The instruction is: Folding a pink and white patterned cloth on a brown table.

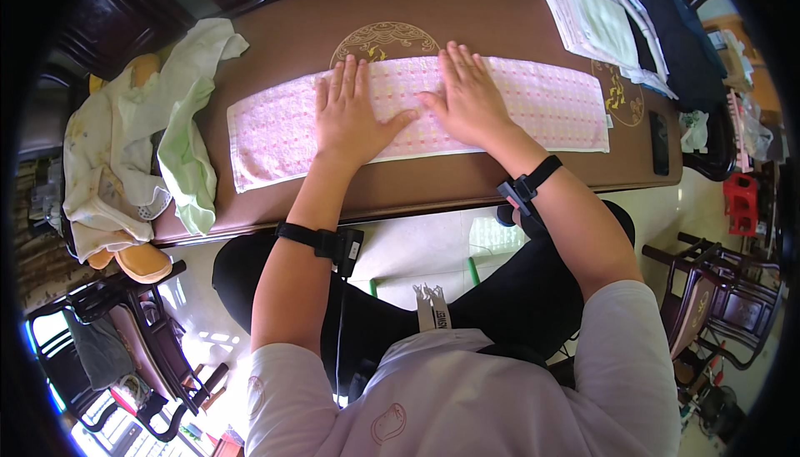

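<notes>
A long pink checked towel (550, 101) lies flat across the brown padded bench seat (281, 32) before me. Palm down on its left-middle part, my left hand (350, 116) has its fingers spread a little and its fingertips at the far edge. My right hand (469, 98) rests flat on the towel just right of the middle, fingertips at the same edge. The two thumbs point towards each other with a gap between them. Neither hand grips the cloth. A small tag shows at the towel's right end.
Crumpled cloths (112, 157), among them a light green one (187, 151), lie heaped at the left end. Folded white towels (594, 23) are stacked at the back right, beside dark fabric (675, 38). A black phone (659, 143) lies near the right edge. Wooden chairs stand on both sides.
</notes>
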A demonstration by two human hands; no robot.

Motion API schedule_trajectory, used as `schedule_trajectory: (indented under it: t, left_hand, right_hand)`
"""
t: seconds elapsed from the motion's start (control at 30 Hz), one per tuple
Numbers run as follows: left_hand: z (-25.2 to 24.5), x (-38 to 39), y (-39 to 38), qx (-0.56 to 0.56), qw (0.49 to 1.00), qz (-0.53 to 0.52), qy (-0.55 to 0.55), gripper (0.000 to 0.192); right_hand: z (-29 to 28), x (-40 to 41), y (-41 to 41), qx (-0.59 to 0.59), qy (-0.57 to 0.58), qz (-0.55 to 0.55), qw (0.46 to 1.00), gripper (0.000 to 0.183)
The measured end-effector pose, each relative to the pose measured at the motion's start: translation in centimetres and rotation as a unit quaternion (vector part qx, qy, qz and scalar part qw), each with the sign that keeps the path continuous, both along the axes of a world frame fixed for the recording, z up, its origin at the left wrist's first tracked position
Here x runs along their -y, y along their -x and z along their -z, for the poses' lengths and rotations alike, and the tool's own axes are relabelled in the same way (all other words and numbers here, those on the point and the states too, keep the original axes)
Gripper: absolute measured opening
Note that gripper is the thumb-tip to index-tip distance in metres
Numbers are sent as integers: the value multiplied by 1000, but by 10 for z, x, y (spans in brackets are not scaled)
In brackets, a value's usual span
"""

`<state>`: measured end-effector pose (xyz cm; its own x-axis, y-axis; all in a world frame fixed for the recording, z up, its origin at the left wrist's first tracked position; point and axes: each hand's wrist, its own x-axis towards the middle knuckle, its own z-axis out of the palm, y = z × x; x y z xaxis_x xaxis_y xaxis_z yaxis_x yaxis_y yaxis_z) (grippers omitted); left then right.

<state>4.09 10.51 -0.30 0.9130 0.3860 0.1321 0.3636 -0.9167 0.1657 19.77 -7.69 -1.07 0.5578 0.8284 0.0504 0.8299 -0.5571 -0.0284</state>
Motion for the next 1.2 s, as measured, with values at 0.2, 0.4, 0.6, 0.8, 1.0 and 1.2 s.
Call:
schedule_trajectory:
  t: [0.2, 0.4, 0.6, 0.8, 1.0, 1.2]
  left_hand:
    - [1, -31, 19, 1, 1000, -26, -9, 111]
    - [23, -72, 45, -13, 991, -110, -74, 111]
    - [12, -115, 74, -66, 966, -241, -60, 115]
    - [16, -126, 79, -75, 968, -237, -47, 112]
    - [-2, -96, 74, -79, 985, -131, -83, 79]
    - [8, -96, 85, -28, 993, -103, -50, 86]
  right_hand:
    - [1, 61, -47, -10, 9, 70, 997, 97]
    - [26, 130, -93, 65, -20, 244, 967, 100]
    - [21, 163, -114, 35, -14, 370, 928, 107]
    - [19, 158, -117, 35, 28, 363, 931, 105]
    - [33, 166, -124, 74, -30, 270, 959, 85]
    - [35, 164, -122, 71, -52, 186, 979, 68]
